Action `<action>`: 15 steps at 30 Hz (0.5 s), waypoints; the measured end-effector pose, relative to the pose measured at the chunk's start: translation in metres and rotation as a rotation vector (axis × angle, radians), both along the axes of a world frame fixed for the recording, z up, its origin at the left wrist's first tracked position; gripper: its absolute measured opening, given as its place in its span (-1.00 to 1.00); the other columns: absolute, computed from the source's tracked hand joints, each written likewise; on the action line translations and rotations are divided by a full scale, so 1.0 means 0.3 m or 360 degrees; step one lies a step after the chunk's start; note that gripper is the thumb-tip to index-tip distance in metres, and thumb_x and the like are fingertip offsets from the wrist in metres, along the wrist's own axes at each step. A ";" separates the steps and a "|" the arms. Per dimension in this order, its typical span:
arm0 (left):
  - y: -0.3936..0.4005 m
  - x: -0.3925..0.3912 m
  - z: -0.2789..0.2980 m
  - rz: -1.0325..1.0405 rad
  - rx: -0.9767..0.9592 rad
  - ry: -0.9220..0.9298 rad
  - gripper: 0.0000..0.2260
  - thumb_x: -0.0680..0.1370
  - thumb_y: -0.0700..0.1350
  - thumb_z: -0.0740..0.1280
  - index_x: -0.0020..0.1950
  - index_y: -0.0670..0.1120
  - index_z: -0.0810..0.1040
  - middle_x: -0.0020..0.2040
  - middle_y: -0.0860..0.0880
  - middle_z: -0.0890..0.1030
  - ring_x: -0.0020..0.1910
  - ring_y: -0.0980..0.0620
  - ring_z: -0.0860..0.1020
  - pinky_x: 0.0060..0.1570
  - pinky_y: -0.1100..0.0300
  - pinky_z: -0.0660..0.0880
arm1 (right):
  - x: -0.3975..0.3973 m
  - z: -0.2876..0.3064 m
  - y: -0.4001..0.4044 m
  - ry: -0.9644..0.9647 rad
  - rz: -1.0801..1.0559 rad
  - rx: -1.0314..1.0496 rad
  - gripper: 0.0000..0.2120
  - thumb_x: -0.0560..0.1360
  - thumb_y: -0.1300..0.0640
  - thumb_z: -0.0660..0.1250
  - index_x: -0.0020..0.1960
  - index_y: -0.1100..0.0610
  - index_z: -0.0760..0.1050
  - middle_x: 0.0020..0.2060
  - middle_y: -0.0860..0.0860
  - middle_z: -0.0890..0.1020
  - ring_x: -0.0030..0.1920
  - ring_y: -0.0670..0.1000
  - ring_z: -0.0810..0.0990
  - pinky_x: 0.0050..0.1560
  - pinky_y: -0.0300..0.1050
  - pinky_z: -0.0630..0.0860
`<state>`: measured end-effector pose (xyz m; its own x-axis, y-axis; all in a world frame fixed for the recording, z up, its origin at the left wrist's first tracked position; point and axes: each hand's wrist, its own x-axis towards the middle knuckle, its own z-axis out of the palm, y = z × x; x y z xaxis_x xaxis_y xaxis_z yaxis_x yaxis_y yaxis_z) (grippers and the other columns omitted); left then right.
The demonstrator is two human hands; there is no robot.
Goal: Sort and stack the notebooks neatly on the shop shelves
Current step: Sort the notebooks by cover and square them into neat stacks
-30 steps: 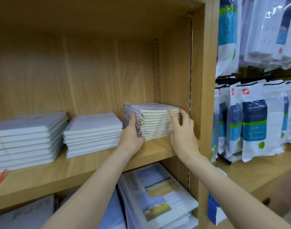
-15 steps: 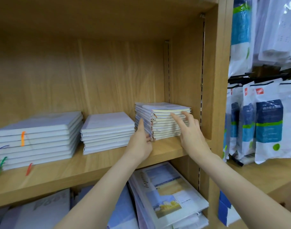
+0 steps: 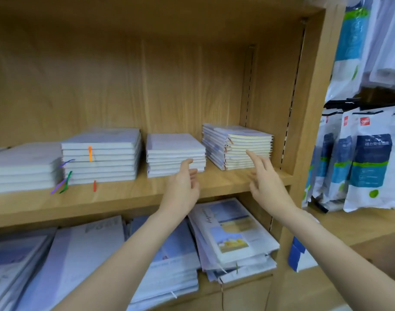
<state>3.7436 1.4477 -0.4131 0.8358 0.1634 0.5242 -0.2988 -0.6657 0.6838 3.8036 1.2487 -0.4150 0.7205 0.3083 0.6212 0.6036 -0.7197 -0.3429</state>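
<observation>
Several stacks of pale notebooks lie on a wooden shelf point(image 3: 124, 199). The rightmost stack point(image 3: 243, 147) sits close to the right side wall, its cream page edges facing me. A lower white stack point(image 3: 174, 153) lies left of it, then a taller stack with an orange ribbon point(image 3: 100, 153) and a far-left stack point(image 3: 21, 167). My left hand point(image 3: 183, 187) hovers open in front of the white stack, holding nothing. My right hand point(image 3: 266, 182) is open, fingers spread, just in front of the rightmost stack and off it.
Larger wrapped notebooks point(image 3: 232, 236) and flat books point(image 3: 80, 261) fill the shelf below. Packaged goods in white and blue bags point(image 3: 369, 167) hang right of the upright side panel point(image 3: 308, 108). Loose coloured ribbons point(image 3: 63, 182) trail on the shelf.
Both hands have let go of the rightmost stack and drawn back toward me, fingers now spread. The view has swung left, showing more stacks on the left.
</observation>
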 end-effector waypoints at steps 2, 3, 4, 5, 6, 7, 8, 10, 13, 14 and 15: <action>0.057 -0.074 -0.016 0.0067 0.0112 -0.0055 -0.57 0.54 -0.32 0.16 0.41 -0.15 0.26 0.23 -0.15 0.52 0.22 -0.04 0.49 0.19 0.19 0.39 | -0.064 0.001 0.034 0.0045 0.0080 0.0005 -0.35 0.50 0.38 0.19 0.51 0.08 0.06 0.31 0.08 0.32 0.11 0.10 0.51 0.08 0.01 0.48; 0.084 -0.109 -0.020 0.0111 0.0194 -0.0070 -0.57 0.53 -0.32 0.17 0.40 -0.14 0.27 0.19 -0.17 0.54 0.20 -0.07 0.50 0.15 0.17 0.39 | -0.091 0.004 0.057 0.0056 0.0120 0.0009 -0.36 0.50 0.37 0.19 0.50 0.08 0.07 0.29 0.08 0.35 0.10 0.08 0.51 0.09 0.00 0.48; 0.113 -0.144 -0.025 0.0155 0.0268 -0.0079 -0.56 0.53 -0.31 0.17 0.41 -0.14 0.28 0.15 -0.18 0.54 0.17 -0.10 0.49 0.10 0.17 0.39 | -0.119 0.007 0.083 0.0048 0.0164 0.0026 -0.39 0.51 0.36 0.19 0.50 0.09 0.09 0.28 0.08 0.37 0.09 0.07 0.51 0.09 -0.01 0.47; 0.140 -0.182 -0.031 0.0200 0.0327 -0.0090 -0.55 0.52 -0.31 0.18 0.41 -0.13 0.28 0.11 -0.18 0.54 0.14 -0.12 0.48 0.03 0.22 0.34 | -0.148 0.009 0.115 0.0017 0.0209 0.0046 -0.41 0.51 0.35 0.19 0.48 0.11 0.12 0.25 0.07 0.40 0.08 0.07 0.52 0.07 -0.01 0.48; 0.169 -0.224 -0.041 0.0245 0.0369 -0.0128 -0.54 0.51 -0.32 0.19 0.41 -0.14 0.29 0.10 -0.17 0.52 0.13 -0.12 0.46 -0.02 0.26 0.29 | -0.178 0.006 0.152 -0.0024 0.0263 0.0058 -0.45 0.52 0.34 0.20 0.46 0.12 0.16 0.23 0.07 0.43 0.05 0.07 0.53 0.05 0.01 0.49; 0.200 -0.270 -0.054 0.0283 0.0390 -0.0175 -0.54 0.50 -0.34 0.20 0.40 -0.16 0.31 0.13 -0.17 0.51 0.14 -0.12 0.45 0.00 0.29 0.26 | -0.210 -0.004 0.193 -0.0050 0.0329 0.0053 -0.48 0.52 0.33 0.20 0.45 0.13 0.19 0.21 0.06 0.45 0.03 0.08 0.55 0.01 0.04 0.50; 0.235 -0.320 -0.074 0.0314 0.0400 -0.0227 -0.54 0.48 -0.37 0.20 0.38 -0.19 0.35 0.17 -0.17 0.51 0.17 -0.11 0.44 0.06 0.30 0.25 | -0.247 -0.022 0.240 -0.0051 0.0414 0.0030 -0.49 0.52 0.31 0.20 0.44 0.13 0.20 0.20 0.05 0.47 0.00 0.08 0.57 -0.03 0.06 0.52; 0.328 -0.415 -0.141 0.0387 0.0424 -0.0315 -0.55 0.43 -0.41 0.21 0.32 -0.23 0.41 0.25 -0.16 0.49 0.22 -0.06 0.40 0.18 0.37 0.21 | -0.315 -0.083 0.345 -0.0033 0.0601 -0.0095 -0.48 0.53 0.29 0.21 0.45 0.11 0.20 0.20 0.04 0.49 -0.08 0.09 0.60 -0.10 0.08 0.54; 0.495 -0.544 -0.271 0.0609 0.0412 -0.0141 -0.56 0.46 -0.40 0.21 0.34 -0.18 0.40 0.34 -0.08 0.43 0.30 0.00 0.33 0.24 0.35 0.19 | -0.380 -0.200 0.522 0.0084 0.0799 -0.0330 -0.47 0.54 0.24 0.20 0.47 0.08 0.16 0.26 0.05 0.42 -0.12 0.16 0.59 -0.16 0.16 0.54; 0.556 -0.582 -0.312 0.0685 0.0398 -0.0051 -0.56 0.48 -0.39 0.20 0.35 -0.18 0.39 0.35 -0.09 0.42 0.33 -0.05 0.32 0.26 0.29 0.19 | -0.393 -0.237 0.586 0.0145 0.0822 -0.0389 -0.47 0.55 0.21 0.20 0.48 0.07 0.13 0.28 0.04 0.39 -0.09 0.17 0.58 -0.15 0.16 0.54; 0.619 -0.615 -0.350 0.0748 0.0379 0.0028 -0.57 0.48 -0.39 0.19 0.35 -0.19 0.38 0.35 -0.11 0.42 0.34 -0.10 0.33 0.26 0.24 0.21 | -0.405 -0.271 0.650 0.0210 0.0844 -0.0430 -0.46 0.56 0.18 0.20 0.48 0.05 0.11 0.30 0.03 0.35 -0.05 0.17 0.57 -0.12 0.14 0.53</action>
<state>3.5590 1.6334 -0.5181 0.7098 0.4009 0.5792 0.0797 -0.8627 0.4994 3.6823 1.4438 -0.4963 0.4911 0.7806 0.3867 0.8685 -0.4046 -0.2864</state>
